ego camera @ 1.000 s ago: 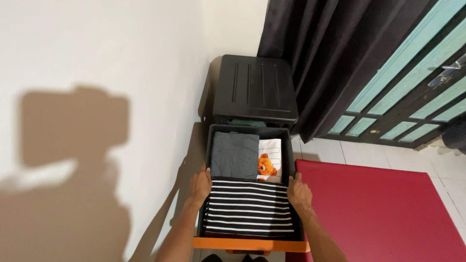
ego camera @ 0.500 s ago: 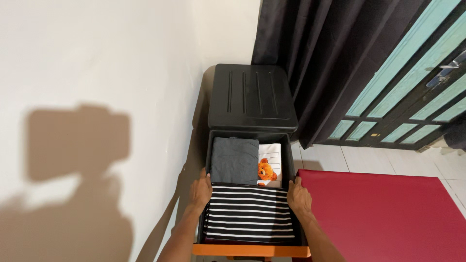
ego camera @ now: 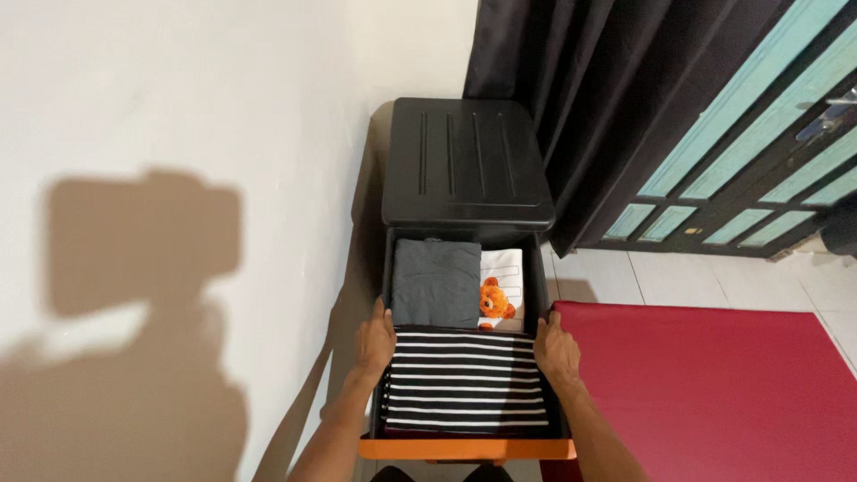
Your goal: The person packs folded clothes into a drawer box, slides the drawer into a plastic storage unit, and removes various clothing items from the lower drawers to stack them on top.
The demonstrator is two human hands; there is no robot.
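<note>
Bright, sharp; hard shadow of person on wall (ego camera: 178, 134) left; light from behind.

2 hands (ego camera: 375, 342), 3 folded garments (ego camera: 469, 381), 1 drawer (ego camera: 464, 448)

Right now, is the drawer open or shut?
Open. The black drawer is pulled out from under the cabinet top, showing a folded striped garment and grey garment. Left hand and right hand rest on its sides.

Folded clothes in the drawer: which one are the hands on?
The black-and-white striped garment at the front; the left hand and right hand flank it. The grey one and the white bear-print one lie behind, untouched.
</note>
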